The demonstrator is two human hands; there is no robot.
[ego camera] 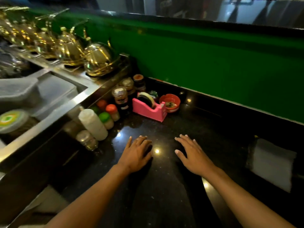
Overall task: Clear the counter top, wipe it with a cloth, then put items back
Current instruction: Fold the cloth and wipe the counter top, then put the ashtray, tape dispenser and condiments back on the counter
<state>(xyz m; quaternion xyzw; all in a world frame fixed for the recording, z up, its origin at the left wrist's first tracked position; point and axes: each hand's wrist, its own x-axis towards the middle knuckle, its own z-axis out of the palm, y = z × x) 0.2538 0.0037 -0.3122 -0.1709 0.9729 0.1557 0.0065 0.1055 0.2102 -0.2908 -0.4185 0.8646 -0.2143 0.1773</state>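
Where green wall (213, 63) stands, glossy black counter (164, 129) below.

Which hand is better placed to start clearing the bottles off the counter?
Probably left. The left hand lies open nearest the white squeeze bottle; the right hand sits farther away, nearer the folded cloth.

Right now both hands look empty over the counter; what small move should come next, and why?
Probably the left hand should reach forward for the pink tape dispenser. Both it and the right hand are open, holding nothing, and the black counter top still carries the dispenser, the red ashtray and bottles, so clearing seems not yet done.
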